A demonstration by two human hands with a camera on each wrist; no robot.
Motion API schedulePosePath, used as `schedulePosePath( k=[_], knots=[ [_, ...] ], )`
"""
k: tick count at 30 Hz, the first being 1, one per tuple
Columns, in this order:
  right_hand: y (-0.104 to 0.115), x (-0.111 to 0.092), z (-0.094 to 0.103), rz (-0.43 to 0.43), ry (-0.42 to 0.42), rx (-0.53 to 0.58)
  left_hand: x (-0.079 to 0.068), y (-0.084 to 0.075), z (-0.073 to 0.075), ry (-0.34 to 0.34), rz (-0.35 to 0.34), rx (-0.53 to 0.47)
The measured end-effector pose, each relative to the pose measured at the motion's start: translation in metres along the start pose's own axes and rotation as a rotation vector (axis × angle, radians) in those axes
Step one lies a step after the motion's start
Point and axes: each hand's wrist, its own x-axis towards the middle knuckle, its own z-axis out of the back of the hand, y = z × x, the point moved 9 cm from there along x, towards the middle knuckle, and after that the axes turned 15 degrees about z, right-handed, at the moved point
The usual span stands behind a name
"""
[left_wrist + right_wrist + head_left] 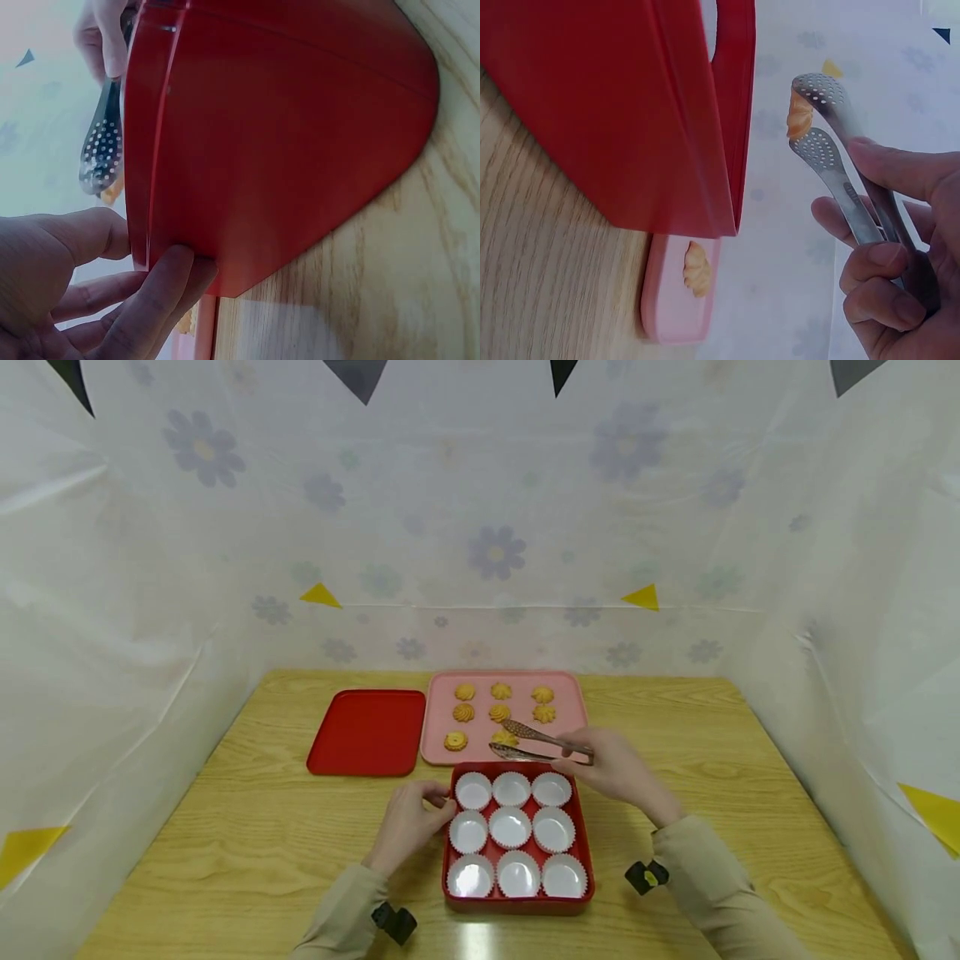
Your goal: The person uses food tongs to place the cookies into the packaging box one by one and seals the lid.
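Observation:
A red box (pixel 517 906) holds white paper cups (pixel 510 827) in rows. My left hand (pixel 408 822) touches its left side, with the thumb at the rim and the fingertips (pixel 176 262) against the outer wall. Beyond the far rim, my right hand (pixel 618 768) grips metal tongs (pixel 536 737) with perforated ends. Between those ends sits a golden cookie (pixel 799 116), which touches both of them in the right wrist view. Several other piped cookies (pixel 463 712) lie on the pink tray (pixel 579 714) behind the box.
A flat red lid-like tray (pixel 367 735) lies left of the pink tray. Everything stands on a wood-grain table (pixel 675 727), enclosed by pale flower-patterned sheeting (pixel 420 527) at the back and sides.

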Motion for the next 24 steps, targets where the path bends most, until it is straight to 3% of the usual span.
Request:
schedulePosePath(
  k=[6,14,24],
  knots=[
    [0.014,0.005,-0.011,0.096,0.076,-0.023,0.000,0.000,0.000,0.000,0.006,0.007],
    [0.022,0.008,-0.029,0.150,0.219,-0.058,0.000,-0.001,0.000,0.008,-0.003,0.004],
    [0.030,0.018,-0.039,0.187,0.253,-0.041,0.000,-0.002,0.000,-0.007,-0.013,0.003]
  ],
)
